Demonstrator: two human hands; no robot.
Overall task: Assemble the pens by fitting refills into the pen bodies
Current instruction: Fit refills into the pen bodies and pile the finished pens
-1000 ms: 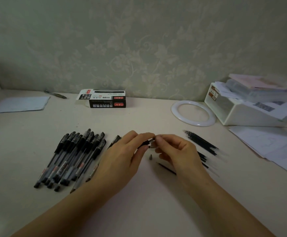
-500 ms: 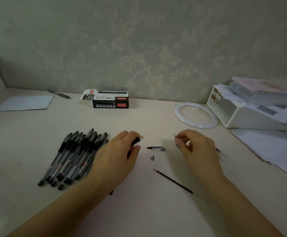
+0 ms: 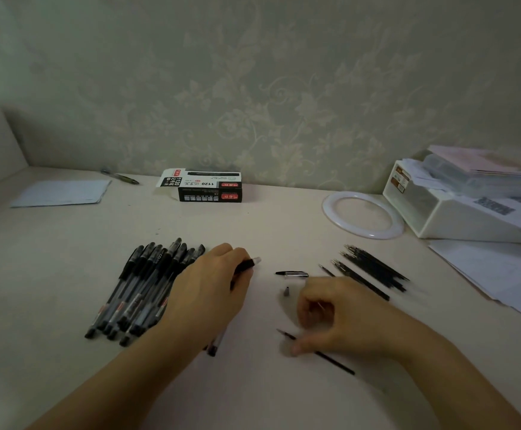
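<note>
My left hand (image 3: 209,290) grips a pen body (image 3: 247,264) by its black grip section, and the clear open end points up and right. My right hand (image 3: 340,318) is down over a single black refill (image 3: 335,363) lying on the desk. Its thumb lies across the refill and its fingers are curled above, blurred by motion. Between my hands lie a pen cap (image 3: 291,274) and a small nib cone (image 3: 286,291). Several loose refills (image 3: 374,270) are piled to the right. Several capped pens (image 3: 141,290) lie in a row to the left.
A black and white pen box (image 3: 209,189) stands near the wall. A white ring (image 3: 330,212), a white bin with papers (image 3: 445,225) and loose sheets (image 3: 501,274) fill the right side. At the far left are a paper sheet (image 3: 61,193) and a lone pen (image 3: 119,176).
My hands came apart. The cap and nib cone now lie on the desk. My right hand swung right, then came down toward me onto the single refill. My left hand keeps the pen body.
</note>
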